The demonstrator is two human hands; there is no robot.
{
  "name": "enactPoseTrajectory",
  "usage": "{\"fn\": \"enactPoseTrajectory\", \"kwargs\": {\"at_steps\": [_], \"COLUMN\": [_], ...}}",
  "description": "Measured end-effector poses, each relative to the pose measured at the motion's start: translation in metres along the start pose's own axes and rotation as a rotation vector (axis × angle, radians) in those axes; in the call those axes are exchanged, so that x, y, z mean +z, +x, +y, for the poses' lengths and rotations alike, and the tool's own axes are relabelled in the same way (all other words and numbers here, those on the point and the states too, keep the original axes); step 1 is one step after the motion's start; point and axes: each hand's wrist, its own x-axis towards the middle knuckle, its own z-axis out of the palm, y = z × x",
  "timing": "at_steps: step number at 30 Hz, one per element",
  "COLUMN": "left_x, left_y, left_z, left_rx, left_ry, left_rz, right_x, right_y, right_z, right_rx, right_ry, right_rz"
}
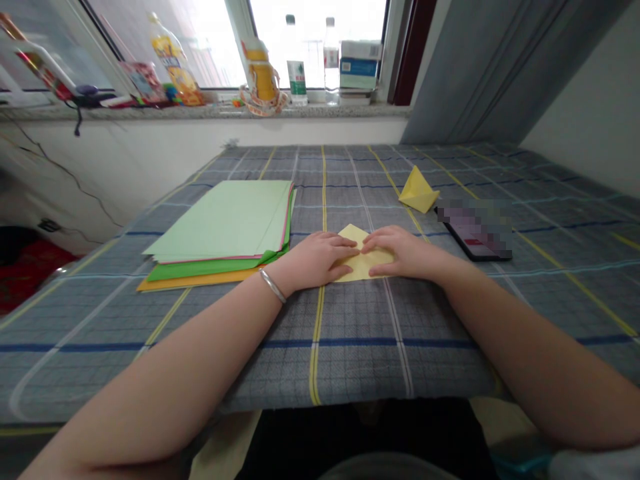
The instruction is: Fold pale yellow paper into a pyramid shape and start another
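Note:
A small sheet of yellow paper (353,233), folded to a point at its far end, lies on the cloth-covered table in front of me. From the left, my left hand (323,257) holds it, fingers pressed onto the paper and thumb by the near edge. My right hand (395,252) grips it from the right with curved fingers, the thumb low near the same edge. The fingertips of both hands almost meet at the paper's middle. Part of the sheet is hidden under them. Beyond my right hand stands a folded yellow paper shape (419,192) with pointed corners.
A stack of coloured paper (225,220), pale green on top, lies left of my hands. To the right is a phone (473,233) with a blurred screen. Bottles, a yellow cup (260,70) and boxes (359,67) line the windowsill. A grey checked cloth (350,360) covers the table.

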Motion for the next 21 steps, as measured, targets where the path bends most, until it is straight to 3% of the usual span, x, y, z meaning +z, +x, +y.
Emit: {"fn": "enactPoseTrajectory", "kwargs": {"at_steps": [9,21], "left_x": [-0.012,-0.013], "left_y": [-0.003,-0.001], "left_z": [0.009,0.016], "left_rx": [-0.008,-0.031], "left_ry": [0.032,0.054], "left_rz": [-0.075,-0.098], "right_x": [-0.004,-0.011], "right_y": [-0.002,-0.006], "right_z": [-0.010,-0.023], "right_rx": [-0.080,-0.019], "right_ry": [-0.047,-0.108], "right_rz": [-0.063,-0.133]}}
